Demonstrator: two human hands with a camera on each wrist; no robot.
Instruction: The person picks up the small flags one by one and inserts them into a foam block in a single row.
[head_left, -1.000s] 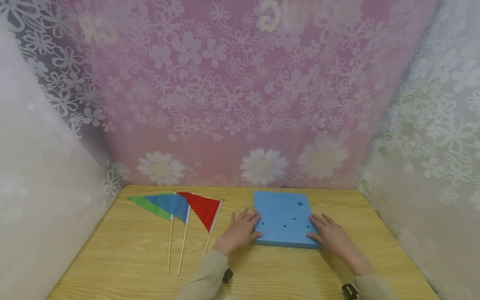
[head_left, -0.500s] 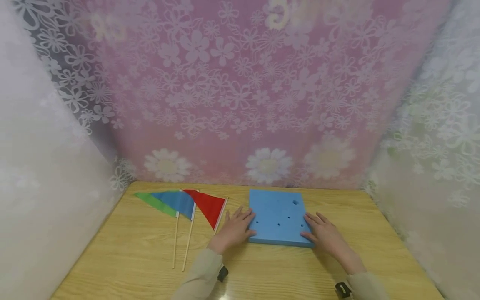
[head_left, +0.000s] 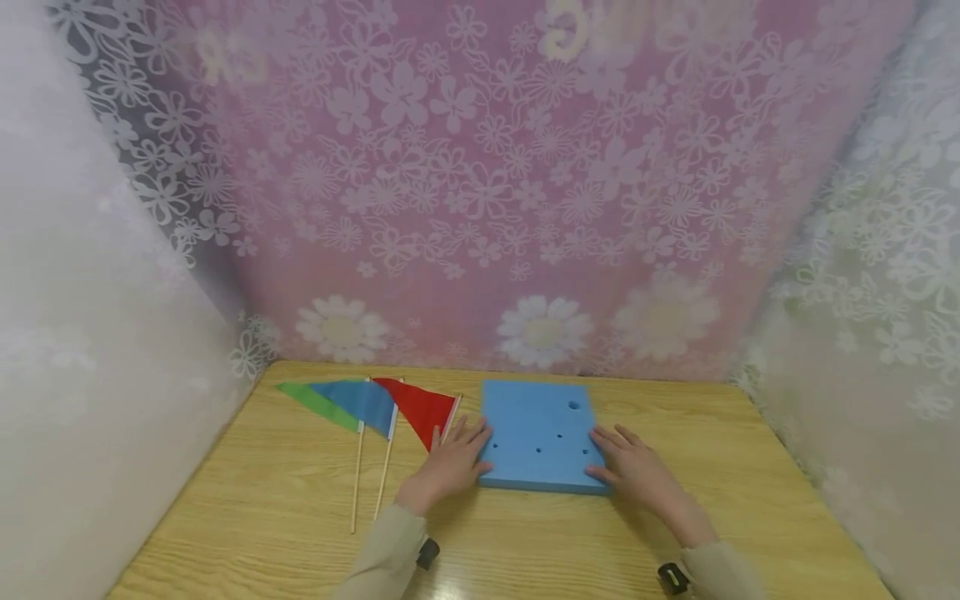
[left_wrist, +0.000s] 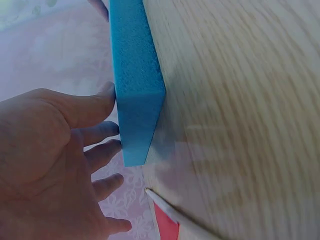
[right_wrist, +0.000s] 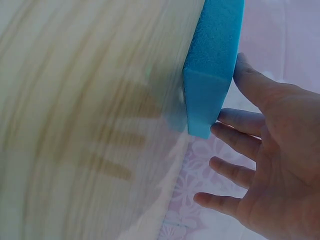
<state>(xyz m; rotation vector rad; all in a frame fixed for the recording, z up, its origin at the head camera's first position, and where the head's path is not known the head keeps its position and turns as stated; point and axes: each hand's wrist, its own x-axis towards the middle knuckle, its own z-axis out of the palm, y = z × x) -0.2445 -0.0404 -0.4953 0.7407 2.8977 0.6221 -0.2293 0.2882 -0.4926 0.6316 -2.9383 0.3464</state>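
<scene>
A flat blue foam block (head_left: 525, 417) with several small holes in its top lies on the wooden table. My left hand (head_left: 447, 465) touches its left side with thumb and fingertips, the fingers fairly straight and spread. On the opposite side, my right hand (head_left: 641, 473) rests its thumb and fingertips against the edge in the same way. Both wrist views show the thumb and nearest fingertips on the block's edge, while the outer fingers stand free of it. Just left of my left hand lies a red flag (head_left: 420, 407), its stick partly covered by that hand.
A blue flag (head_left: 360, 404) and a green flag (head_left: 318, 404) lie overlapping at the left of the table (head_left: 247, 500), their thin sticks pointing toward me. A pink flowered cloth (head_left: 487, 208) hangs along the table's back edge, with pale cloths at both sides.
The blue foam block has slid left across the table, closer to the red flag, with both hands moving along at its sides. The head view has shifted slightly. The flags lie as before.
</scene>
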